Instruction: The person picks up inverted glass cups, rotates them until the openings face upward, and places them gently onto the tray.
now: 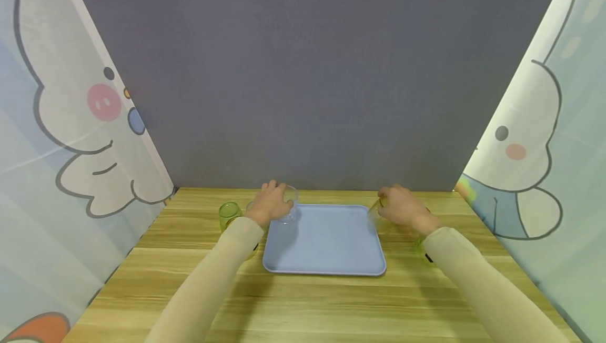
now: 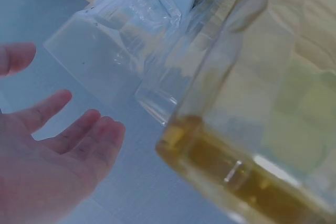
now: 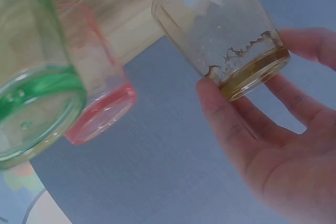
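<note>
A light blue tray (image 1: 326, 248) lies in the middle of the wooden table. My left hand (image 1: 271, 203) hovers at its far left corner beside a clear glass (image 1: 290, 207). In the left wrist view this hand (image 2: 58, 150) is spread with straight fingers and holds nothing; the clear glass (image 2: 126, 35) stands just beyond the fingertips. My right hand (image 1: 402, 210) is at the tray's far right corner. Its thumb and fingers (image 3: 231, 129) grip the base of a yellow-tinted glass (image 3: 226, 35), (image 1: 376, 209).
A second clear glass (image 2: 173, 82) and a yellow-green glass (image 1: 229, 215), (image 2: 252, 129) stand left of the tray. A green glass (image 3: 37, 103) and a pink glass (image 3: 100, 93) stand right of it. Grey back wall; cartoon-printed curtains on both sides.
</note>
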A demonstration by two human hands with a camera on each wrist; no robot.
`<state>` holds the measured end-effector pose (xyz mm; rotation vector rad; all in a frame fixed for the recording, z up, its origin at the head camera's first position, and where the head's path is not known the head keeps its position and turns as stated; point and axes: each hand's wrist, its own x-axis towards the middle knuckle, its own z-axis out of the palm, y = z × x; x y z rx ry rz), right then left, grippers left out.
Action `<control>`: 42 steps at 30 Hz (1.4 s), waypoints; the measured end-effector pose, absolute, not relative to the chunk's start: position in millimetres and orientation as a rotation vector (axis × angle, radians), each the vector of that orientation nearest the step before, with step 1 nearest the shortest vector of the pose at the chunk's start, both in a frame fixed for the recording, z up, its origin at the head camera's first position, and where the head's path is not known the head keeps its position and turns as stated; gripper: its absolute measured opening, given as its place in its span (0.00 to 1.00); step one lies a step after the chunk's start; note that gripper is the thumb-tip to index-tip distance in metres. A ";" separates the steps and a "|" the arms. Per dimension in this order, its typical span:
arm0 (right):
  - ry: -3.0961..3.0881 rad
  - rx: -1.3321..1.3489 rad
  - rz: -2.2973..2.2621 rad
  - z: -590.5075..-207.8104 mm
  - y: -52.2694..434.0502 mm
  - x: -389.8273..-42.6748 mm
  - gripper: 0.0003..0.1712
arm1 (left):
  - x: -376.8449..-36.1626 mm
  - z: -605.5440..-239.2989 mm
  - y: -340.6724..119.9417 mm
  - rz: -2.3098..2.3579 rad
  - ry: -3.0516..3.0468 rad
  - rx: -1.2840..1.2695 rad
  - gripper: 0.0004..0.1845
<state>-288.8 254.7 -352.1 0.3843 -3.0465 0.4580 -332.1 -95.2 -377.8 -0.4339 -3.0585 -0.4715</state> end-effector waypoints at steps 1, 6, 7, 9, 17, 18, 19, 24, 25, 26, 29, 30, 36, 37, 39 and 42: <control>-3.041 0.390 0.459 -351.3 254.4 -288.6 0.29 | -331.1 -377.1 -95.6 -0.463 -3.056 -0.437 0.31; -3.016 0.392 0.492 -347.5 252.7 -286.5 0.28 | -326.0 -373.6 -96.4 -0.466 -3.028 -0.455 0.33; -3.010 0.388 0.501 -346.5 252.3 -285.9 0.28 | -324.9 -372.9 -96.5 -0.467 -3.024 -0.458 0.33; -3.000 0.384 0.527 -344.4 251.5 -284.1 0.28 | -322.6 -371.7 -96.7 -0.477 -3.012 -0.464 0.33; -2.953 0.383 0.594 -341.1 246.9 -276.2 0.28 | -314.2 -370.6 -98.5 -0.460 -2.936 -0.474 0.32; -2.944 0.385 0.600 -341.4 246.3 -275.3 0.28 | -313.0 -370.4 -98.6 -0.466 -2.926 -0.476 0.32; -2.933 0.386 0.606 -341.9 245.9 -274.4 0.28 | -312.0 -370.4 -98.7 -0.474 -2.915 -0.481 0.32; -2.880 0.377 0.686 -341.8 242.8 -268.7 0.26 | -306.0 -369.5 -97.8 -0.498 -2.852 -0.504 0.31; -2.870 0.373 0.707 -341.6 242.2 -267.6 0.26 | -304.9 -369.6 -97.6 -0.495 -2.837 -0.508 0.31; -2.861 0.370 0.727 -341.3 241.7 -266.5 0.26 | -303.7 -369.5 -97.5 -0.494 -2.823 -0.511 0.30; -2.833 0.367 0.782 -340.8 240.0 -263.5 0.25 | -300.0 -369.8 -97.7 -0.491 -2.779 -0.516 0.30; -2.821 0.368 0.799 -341.1 239.6 -262.6 0.25 | -298.7 -369.9 -98.0 -0.497 -2.764 -0.517 0.29; -2.750 0.368 0.950 -343.6 235.9 -256.3 0.26 | -291.3 -370.8 -98.8 -0.584 -2.677 -0.518 0.28; -2.737 0.370 0.973 -344.3 235.2 -255.3 0.26 | -290.2 -371.4 -98.5 -0.610 -2.668 -0.522 0.28; -2.707 0.384 1.008 -345.4 234.2 -253.9 0.27 | -287.6 -372.5 -97.6 -0.657 -2.654 -0.529 0.27; -2.655 0.405 1.058 -347.1 233.3 -252.7 0.27 | -284.6 -375.4 -95.4 -0.743 -2.628 -0.546 0.27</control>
